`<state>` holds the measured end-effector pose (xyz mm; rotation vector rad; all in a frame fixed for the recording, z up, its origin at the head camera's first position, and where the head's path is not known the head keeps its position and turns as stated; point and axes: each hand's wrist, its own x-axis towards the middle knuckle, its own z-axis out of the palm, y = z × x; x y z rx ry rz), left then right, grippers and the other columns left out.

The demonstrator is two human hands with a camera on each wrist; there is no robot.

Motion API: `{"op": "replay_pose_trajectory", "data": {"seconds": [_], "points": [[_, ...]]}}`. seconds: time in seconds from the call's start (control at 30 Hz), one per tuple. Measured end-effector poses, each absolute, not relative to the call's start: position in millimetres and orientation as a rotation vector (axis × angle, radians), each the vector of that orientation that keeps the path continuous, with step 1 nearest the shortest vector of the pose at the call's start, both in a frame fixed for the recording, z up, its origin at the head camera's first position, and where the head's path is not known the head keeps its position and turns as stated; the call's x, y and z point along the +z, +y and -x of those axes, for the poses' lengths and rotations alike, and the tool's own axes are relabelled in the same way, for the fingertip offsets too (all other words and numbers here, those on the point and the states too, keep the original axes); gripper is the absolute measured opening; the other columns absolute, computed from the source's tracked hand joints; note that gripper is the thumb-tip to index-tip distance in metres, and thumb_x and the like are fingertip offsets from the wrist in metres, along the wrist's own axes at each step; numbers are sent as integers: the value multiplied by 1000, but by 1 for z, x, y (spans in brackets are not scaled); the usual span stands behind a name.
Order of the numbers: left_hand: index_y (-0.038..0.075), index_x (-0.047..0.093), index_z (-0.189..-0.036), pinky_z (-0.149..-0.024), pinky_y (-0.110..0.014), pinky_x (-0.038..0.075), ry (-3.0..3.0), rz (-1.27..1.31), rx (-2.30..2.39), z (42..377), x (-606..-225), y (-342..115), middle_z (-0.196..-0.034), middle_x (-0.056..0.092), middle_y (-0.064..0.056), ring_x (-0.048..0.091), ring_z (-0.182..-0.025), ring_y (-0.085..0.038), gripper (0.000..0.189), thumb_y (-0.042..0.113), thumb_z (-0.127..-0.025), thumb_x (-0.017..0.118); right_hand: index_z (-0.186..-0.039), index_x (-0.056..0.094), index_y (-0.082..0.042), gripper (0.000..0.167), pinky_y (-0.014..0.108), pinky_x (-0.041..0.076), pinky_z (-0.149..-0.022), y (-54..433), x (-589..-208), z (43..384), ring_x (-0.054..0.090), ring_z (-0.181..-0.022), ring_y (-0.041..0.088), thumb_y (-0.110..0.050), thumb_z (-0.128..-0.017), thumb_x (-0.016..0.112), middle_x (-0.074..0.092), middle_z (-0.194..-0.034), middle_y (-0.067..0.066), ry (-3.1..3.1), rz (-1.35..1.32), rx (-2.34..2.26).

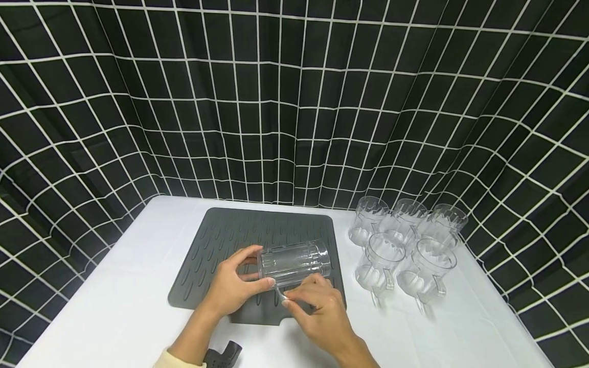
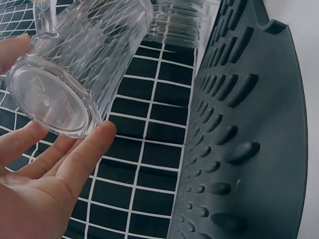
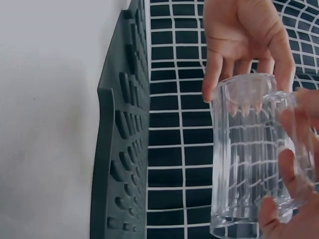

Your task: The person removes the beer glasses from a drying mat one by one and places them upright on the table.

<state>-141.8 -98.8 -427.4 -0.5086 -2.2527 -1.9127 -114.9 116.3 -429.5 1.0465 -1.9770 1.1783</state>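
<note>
A clear ribbed mug [image 1: 296,261] lies sideways in both hands above a dark grey drying mat [image 1: 271,225]. My left hand [image 1: 232,283] grips the mug at its base, the thumb on the near side. In the left wrist view the fingertips sit round the edge of the round mug base [image 2: 47,102]. With thumb and fingers, my right hand [image 1: 322,309] pinches the handle [image 1: 279,294], which points toward me. Seen from the right wrist, the right fingers [image 3: 286,174] curl at the handle side of the mug [image 3: 244,164].
Several clear mugs [image 1: 384,255] stand in a cluster on the white table [image 1: 483,312], right of the mat. A black object [image 1: 225,355] lies by the left forearm at the front edge. Behind the table hangs a black curtain [image 1: 276,102] with a white grid.
</note>
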Motion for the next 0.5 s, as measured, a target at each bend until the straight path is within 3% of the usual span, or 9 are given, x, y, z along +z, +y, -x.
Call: {"op": "replay_pose_trajectory", "data": {"seconds": [0.2,0.3,0.5], "points": [[5,55,-130,-82,-29,55,-2186,483,-1922,143,-428,-100,-122,55,-12,55,-112,-34,67,10,-72,86,-103,67,1,28,25,47,-89,119,-426,116,56,-96,24,2,-76,75,62,-103,10,-1867,-802,1248],[5,56,-129,-81,-30,56,-2141,478,-1924,144,-428,-100,-121,55,-13,56,-110,-33,65,8,-71,86,-106,60,3,29,30,49,-85,121,-425,115,56,-97,22,-1,-81,73,60,-104,10,-1947,-509,1322],[3,55,-129,-83,-30,55,-2059,478,-1906,144,-428,-98,-124,53,-16,56,-111,-33,65,6,-71,86,-104,58,-6,25,32,52,-72,119,-426,114,57,-88,14,-29,-96,61,62,-95,-2,-2315,-133,1511]]}}
